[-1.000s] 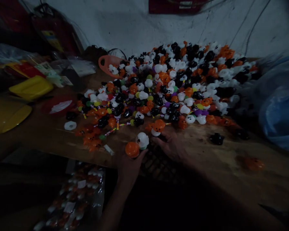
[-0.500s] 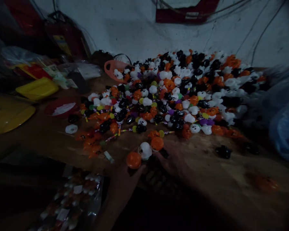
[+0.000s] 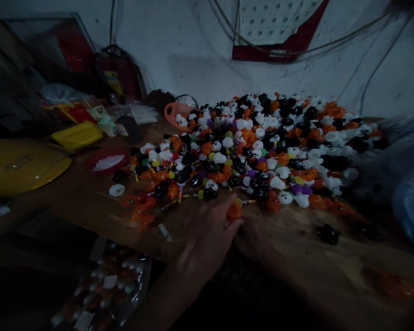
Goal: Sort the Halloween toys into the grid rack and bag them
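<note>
Left hand (image 3: 207, 230) on the wooden tabletop (image 3: 296, 248), its grip closed on an orange pumpkin toy (image 3: 233, 210) at the fingertips. Right hand (image 3: 258, 234) just beside it in shadow; whether its grip is apart or together cannot be told. Beyond both grips lies the heap of small toys (image 3: 262, 142); far left, a yellow lid (image 3: 20, 163)

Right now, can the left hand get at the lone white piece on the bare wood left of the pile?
Probably yes. The left hand rests at the pile's near edge; the white piece lies apart on bare table, though scattered orange toys sit between them.
</note>
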`<state>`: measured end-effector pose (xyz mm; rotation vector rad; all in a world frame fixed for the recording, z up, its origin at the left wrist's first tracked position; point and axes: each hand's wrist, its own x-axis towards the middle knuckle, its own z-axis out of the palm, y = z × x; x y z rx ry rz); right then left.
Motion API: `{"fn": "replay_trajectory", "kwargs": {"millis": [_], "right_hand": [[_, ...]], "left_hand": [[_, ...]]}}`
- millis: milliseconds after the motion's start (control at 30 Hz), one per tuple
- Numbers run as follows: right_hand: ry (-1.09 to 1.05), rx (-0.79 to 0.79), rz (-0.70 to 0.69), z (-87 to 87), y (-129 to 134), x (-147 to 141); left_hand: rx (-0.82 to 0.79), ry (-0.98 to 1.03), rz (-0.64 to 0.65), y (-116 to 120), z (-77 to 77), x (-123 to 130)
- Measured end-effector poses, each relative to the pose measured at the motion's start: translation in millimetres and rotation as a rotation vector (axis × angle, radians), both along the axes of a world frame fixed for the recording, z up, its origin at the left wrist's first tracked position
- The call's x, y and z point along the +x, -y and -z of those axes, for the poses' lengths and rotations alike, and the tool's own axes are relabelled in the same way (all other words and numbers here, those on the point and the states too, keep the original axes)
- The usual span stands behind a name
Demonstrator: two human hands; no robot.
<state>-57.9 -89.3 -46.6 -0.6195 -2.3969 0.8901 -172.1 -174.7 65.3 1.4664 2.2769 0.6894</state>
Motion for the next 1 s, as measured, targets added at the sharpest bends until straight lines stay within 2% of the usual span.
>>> {"fn": "replay_trajectory", "kwargs": {"millis": [100,200,267,367,433,467,533,600,633,733,800,833,900,1000], "right_hand": [[0.006,-0.094,-0.033,5.3,2.0,-3.9],[0.003,-0.120,-0.065,-0.6,-2.6,-0.4],[0.034,-0.144,-0.147,-14.2,-13.3,6.9],[0.110,-0.177,-0.283,-46.1,-39.4,10.3],[0.088,-0.132,-0.234,-67.8,-57.2,-5.1],[0.075,-0.095,-0.229,-76.5,-64.1,-19.4],[0.098,-0.019,-0.369,-87.3,-71.6,-56.4],[0.208,0.137,-0.540,-89.0,-70.0,-94.1],[0.293,0.258,-0.571,-87.5,-66.4,-109.3],[0.427,0.640,-0.574,-81.0,-53.2,-133.4],[0.427,0.767,-0.590,-80.6,-50.0,-136.1],[0.439,0.767,-0.595,-82.3,-51.7,-135.1],[0.445,0.670,-0.550,-88.2,-60.5,-127.4],[0.203,0.425,-0.342,-95.8,-75.1,-92.6]], "left_hand": [[-0.049,-0.033,-0.023,-1.4,1.8,5.6],[-0.052,-0.046,-0.049,3.6,3.1,10.1],[-0.042,-0.033,-0.046,6.4,4.0,11.9],[-0.021,-0.035,-0.032,8.7,5.5,12.8],[-0.037,-0.072,-0.023,8.9,5.8,12.5],[-0.058,-0.090,-0.020,8.8,5.7,12.1],[-0.102,-0.102,-0.013,8.3,6.0,11.2],[-0.102,-0.098,0.002,8.4,8.1,10.3],[-0.080,-0.100,0.014,8.8,10.0,9.8],[-0.001,-0.120,0.050,10.5,17.1,7.5],[0.016,-0.129,0.057,10.9,20.3,4.7],[0.018,-0.128,0.058,10.7,21.1,2.9],[0.017,-0.114,0.053,9.5,21.6,-0.9],[0.031,-0.108,0.029,7.9,22.4,-5.5]]}}
